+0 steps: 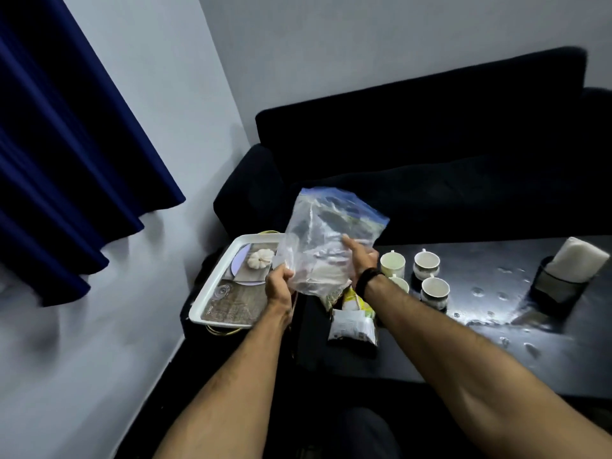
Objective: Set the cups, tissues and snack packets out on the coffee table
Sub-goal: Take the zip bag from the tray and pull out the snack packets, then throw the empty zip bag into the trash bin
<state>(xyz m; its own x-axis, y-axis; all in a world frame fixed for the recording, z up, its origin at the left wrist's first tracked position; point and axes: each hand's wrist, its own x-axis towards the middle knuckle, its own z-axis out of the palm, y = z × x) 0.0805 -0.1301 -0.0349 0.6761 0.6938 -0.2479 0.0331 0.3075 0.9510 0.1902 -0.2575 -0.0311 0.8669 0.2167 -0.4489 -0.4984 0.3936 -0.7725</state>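
Both my hands hold up a clear zip bag with a blue seal strip, above the left end of the dark coffee table. My left hand grips its lower left corner. My right hand holds its right side, with a black band on the wrist. Below the bag lie snack packets: a yellow-green one and a white and dark one. Several white cups stand grouped on the table right of my hands. A dark holder with white tissues stands at the far right.
A white tray with a printed picture rests on a low stand left of the table. A dark sofa runs behind the table. A blue curtain hangs against the wall at left.
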